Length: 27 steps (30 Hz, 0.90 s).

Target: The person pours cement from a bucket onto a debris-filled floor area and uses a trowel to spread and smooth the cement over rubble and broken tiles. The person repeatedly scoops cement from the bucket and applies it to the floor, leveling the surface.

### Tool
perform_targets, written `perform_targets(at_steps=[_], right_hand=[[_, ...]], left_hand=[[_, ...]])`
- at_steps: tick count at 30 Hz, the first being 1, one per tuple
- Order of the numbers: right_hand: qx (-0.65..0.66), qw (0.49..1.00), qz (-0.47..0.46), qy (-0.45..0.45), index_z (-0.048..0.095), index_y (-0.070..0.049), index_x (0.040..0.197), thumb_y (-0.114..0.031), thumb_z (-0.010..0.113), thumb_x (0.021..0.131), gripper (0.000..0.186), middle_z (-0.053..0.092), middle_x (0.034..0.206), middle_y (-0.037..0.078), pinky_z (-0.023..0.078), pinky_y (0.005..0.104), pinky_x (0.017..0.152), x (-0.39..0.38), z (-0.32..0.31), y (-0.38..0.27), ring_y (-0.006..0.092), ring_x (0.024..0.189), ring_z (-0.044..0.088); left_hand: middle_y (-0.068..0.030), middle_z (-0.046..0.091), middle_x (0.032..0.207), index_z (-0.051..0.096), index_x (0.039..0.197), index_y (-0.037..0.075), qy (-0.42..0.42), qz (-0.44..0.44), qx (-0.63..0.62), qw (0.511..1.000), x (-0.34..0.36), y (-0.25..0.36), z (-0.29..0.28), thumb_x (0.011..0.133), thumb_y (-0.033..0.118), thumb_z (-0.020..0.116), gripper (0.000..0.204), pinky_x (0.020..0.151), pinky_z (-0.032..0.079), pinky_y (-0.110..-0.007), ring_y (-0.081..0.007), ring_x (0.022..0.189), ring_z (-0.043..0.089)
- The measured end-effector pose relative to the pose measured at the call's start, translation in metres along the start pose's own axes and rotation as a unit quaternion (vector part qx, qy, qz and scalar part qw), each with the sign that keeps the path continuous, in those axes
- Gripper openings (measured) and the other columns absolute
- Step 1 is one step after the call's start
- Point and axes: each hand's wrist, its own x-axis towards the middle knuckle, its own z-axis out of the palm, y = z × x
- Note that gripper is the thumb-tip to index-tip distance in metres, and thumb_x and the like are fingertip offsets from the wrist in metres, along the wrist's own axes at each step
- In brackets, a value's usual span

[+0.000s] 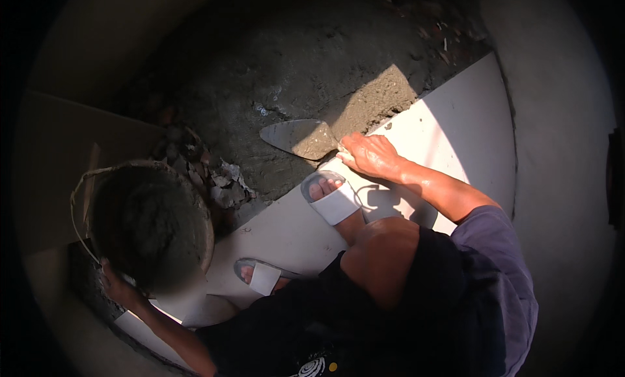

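Observation:
My right hand [372, 154] is closed round the handle of a pointed trowel [316, 140], whose blade lies flat at the surface of the grey wet mortar [286, 71]. Some mortar sticks to the blade near its handle end. At the left, my left hand [118, 286] grips the near edge of a round bucket [207, 221], where its wire handle comes down; the fingers are partly in shadow. Dark grey mortar [153, 214] shows inside the bucket, which appears tilted.
Pale tiles [469, 104] border the mortar along a diagonal edge, and my sandalled feet [333, 198] stand on them. Broken rubble [224, 185] lies between bucket and mortar. Walls [553, 117] rise at the sides. Sunlight falls across the right hand and tiles.

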Motion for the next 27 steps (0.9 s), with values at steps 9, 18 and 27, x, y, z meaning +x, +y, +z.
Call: perform_targets(at_steps=[9, 18, 27], right_hand=[[-0.046, 0.956, 0.214, 0.197, 0.058, -0.004, 0.105, -0.035, 0.051, 0.095, 0.034, 0.067, 0.102, 0.022, 0.051, 0.0514, 0.081, 0.086, -0.083, 0.115, 0.0418, 0.094, 0.065], [-0.008, 0.980, 0.030, 0.198, 0.059, 0.000, 0.104, -0.030, 0.054, 0.094, 0.032, 0.067, 0.096, 0.027, 0.053, 0.0498, 0.078, 0.126, -0.070, 0.006, 0.0430, 0.089, 0.067], [0.053, 0.905, 0.379, 0.185, 0.060, 0.001, 0.106, -0.041, 0.046, 0.096, 0.045, 0.067, 0.101, 0.023, 0.049, 0.0484, 0.086, 0.066, -0.081, 0.190, 0.0383, 0.098, 0.065]], left_hand=[[-0.0222, 0.062, 0.124, 0.060, 0.124, -0.007, 0.003, -0.048, 0.021, 0.999, 0.005, -0.005, 0.000, 0.093, 0.041, 0.057, 0.058, 0.100, 0.040, -0.039, -0.0318, 0.114, 0.058], [-0.0210, 0.063, 0.122, 0.060, 0.124, -0.007, -0.005, -0.090, -0.023, 0.996, 0.003, -0.001, 0.001, 0.094, 0.038, 0.058, 0.055, 0.099, 0.041, -0.039, -0.0296, 0.112, 0.058], [-0.0229, 0.061, 0.123, 0.056, 0.123, -0.013, -0.007, -0.084, -0.039, 0.996, 0.005, -0.012, 0.001, 0.091, 0.045, 0.058, 0.066, 0.097, 0.042, -0.038, -0.0323, 0.110, 0.057]])
